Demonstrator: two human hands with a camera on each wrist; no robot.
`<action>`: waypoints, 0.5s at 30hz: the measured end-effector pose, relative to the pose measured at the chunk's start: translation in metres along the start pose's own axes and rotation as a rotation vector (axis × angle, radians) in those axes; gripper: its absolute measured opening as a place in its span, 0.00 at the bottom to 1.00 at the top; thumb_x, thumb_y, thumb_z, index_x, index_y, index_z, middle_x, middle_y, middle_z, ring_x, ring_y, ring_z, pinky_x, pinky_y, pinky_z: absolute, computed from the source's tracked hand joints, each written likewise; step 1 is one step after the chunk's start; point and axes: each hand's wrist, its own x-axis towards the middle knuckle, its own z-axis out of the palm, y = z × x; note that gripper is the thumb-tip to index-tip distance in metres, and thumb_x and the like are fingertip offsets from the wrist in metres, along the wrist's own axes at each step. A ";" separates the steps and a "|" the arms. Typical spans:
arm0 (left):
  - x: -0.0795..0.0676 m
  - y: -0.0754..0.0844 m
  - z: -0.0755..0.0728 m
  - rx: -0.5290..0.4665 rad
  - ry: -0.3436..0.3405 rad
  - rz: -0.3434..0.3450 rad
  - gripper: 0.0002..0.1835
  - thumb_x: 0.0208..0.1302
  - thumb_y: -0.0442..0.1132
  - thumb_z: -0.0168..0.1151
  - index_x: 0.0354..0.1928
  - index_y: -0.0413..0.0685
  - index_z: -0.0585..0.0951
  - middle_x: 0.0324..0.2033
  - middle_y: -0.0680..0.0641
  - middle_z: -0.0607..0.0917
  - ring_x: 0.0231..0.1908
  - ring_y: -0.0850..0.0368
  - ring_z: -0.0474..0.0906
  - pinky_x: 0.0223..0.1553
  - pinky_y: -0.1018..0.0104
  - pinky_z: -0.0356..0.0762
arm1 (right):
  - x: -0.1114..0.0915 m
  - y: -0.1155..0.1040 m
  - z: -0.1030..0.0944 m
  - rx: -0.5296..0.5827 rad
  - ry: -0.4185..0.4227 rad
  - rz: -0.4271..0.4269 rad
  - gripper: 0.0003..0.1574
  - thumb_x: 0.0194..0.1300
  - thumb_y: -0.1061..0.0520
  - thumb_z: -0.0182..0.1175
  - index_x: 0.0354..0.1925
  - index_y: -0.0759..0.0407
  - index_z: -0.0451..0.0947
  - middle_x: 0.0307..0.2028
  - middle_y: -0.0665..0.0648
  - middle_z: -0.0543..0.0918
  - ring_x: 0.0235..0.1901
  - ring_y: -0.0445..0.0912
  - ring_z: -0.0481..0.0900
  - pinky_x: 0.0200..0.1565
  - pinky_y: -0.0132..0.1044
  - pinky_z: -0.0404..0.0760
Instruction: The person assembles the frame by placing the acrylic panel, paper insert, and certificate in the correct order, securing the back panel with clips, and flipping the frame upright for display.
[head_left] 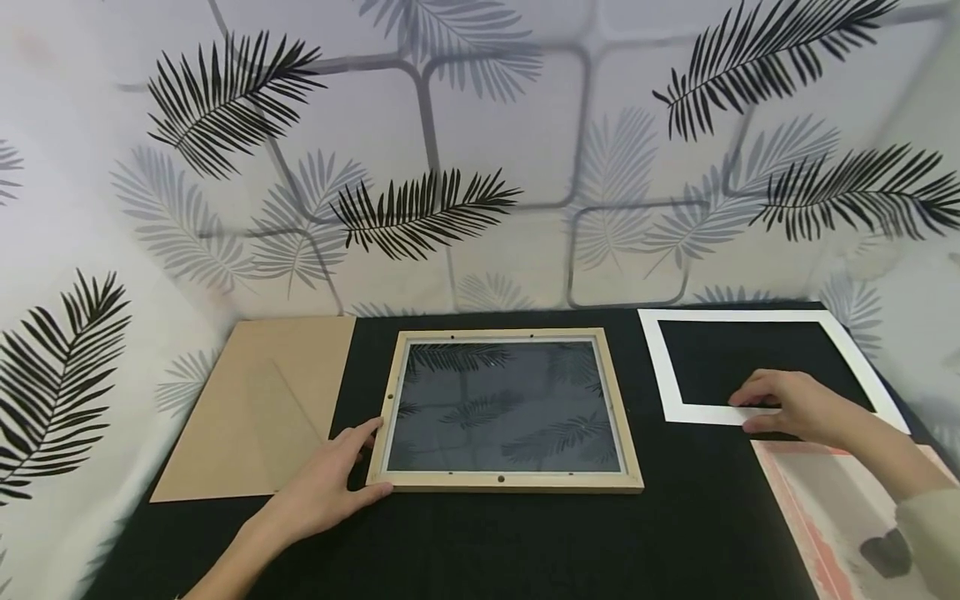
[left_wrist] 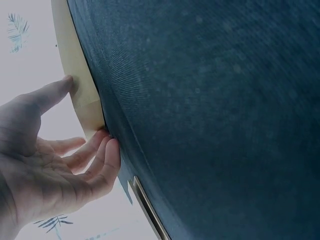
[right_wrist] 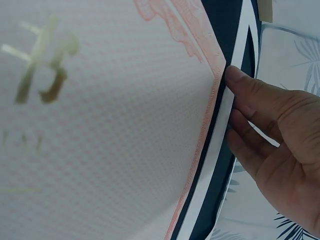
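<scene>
A light wooden picture frame [head_left: 570,482] lies in the middle of the black cloth, its glass [head_left: 502,417] mirroring the leaf pattern. My left hand [head_left: 318,483] holds the frame's near left corner, thumb at the front edge and fingers along the left side. In the left wrist view, the thumb [left_wrist: 57,92] and bent fingertips meet the wooden edge. To the right lies a white mat [head_left: 705,413] with a rectangular opening. My right hand [head_left: 806,412] pinches its near strip between thumb and fingers. The right wrist view shows the thumb tip [right_wrist: 235,75] on that strip.
A brown backing board [head_left: 292,350] lies to the left, partly behind my left forearm. A pink-bordered certificate [head_left: 832,517] lies at the near right, partly under my right forearm. Behind the black cloth [head_left: 480,542] hangs a leaf-patterned curtain [head_left: 510,125].
</scene>
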 end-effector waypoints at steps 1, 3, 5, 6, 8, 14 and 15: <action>0.000 0.000 0.000 0.005 -0.001 -0.001 0.46 0.61 0.49 0.76 0.74 0.38 0.64 0.58 0.40 0.77 0.50 0.44 0.79 0.49 0.47 0.79 | 0.000 0.000 0.000 0.006 -0.004 0.004 0.15 0.54 0.61 0.78 0.42 0.56 0.88 0.37 0.44 0.79 0.39 0.47 0.82 0.42 0.43 0.84; 0.000 0.000 0.000 0.011 -0.004 -0.001 0.44 0.61 0.49 0.76 0.73 0.39 0.66 0.60 0.39 0.76 0.50 0.45 0.78 0.48 0.48 0.80 | -0.001 0.000 0.000 0.012 -0.006 0.007 0.14 0.55 0.62 0.77 0.41 0.55 0.87 0.37 0.43 0.79 0.39 0.46 0.82 0.42 0.43 0.84; 0.000 -0.001 0.000 0.010 -0.006 -0.002 0.43 0.61 0.49 0.75 0.73 0.40 0.67 0.60 0.39 0.76 0.50 0.45 0.79 0.48 0.49 0.80 | -0.002 -0.001 0.000 0.018 -0.006 0.004 0.14 0.56 0.62 0.76 0.42 0.55 0.87 0.37 0.43 0.79 0.39 0.46 0.82 0.42 0.42 0.84; 0.000 -0.001 0.000 0.006 -0.008 0.000 0.43 0.61 0.49 0.75 0.73 0.40 0.67 0.60 0.39 0.76 0.50 0.45 0.79 0.48 0.49 0.80 | -0.003 -0.001 0.000 0.020 -0.006 0.002 0.14 0.56 0.62 0.76 0.42 0.55 0.87 0.37 0.43 0.79 0.39 0.45 0.82 0.42 0.42 0.84; 0.000 -0.001 -0.001 0.001 -0.013 0.004 0.43 0.62 0.49 0.75 0.73 0.40 0.66 0.60 0.38 0.76 0.50 0.44 0.79 0.48 0.49 0.81 | -0.004 0.000 0.001 0.027 -0.002 -0.008 0.14 0.57 0.63 0.76 0.42 0.55 0.87 0.37 0.43 0.79 0.39 0.44 0.81 0.42 0.42 0.84; 0.000 -0.002 -0.001 -0.007 -0.020 0.008 0.43 0.62 0.49 0.75 0.73 0.39 0.66 0.60 0.38 0.75 0.51 0.43 0.79 0.49 0.48 0.81 | -0.008 0.004 0.002 0.035 0.049 -0.026 0.15 0.56 0.62 0.77 0.43 0.53 0.87 0.38 0.41 0.80 0.37 0.38 0.78 0.39 0.37 0.82; 0.000 -0.002 -0.001 -0.008 -0.020 0.009 0.43 0.62 0.49 0.75 0.73 0.39 0.66 0.60 0.38 0.75 0.51 0.43 0.80 0.49 0.48 0.81 | -0.009 0.005 0.002 0.042 0.059 -0.026 0.15 0.56 0.62 0.77 0.43 0.52 0.87 0.38 0.41 0.80 0.37 0.37 0.78 0.39 0.37 0.82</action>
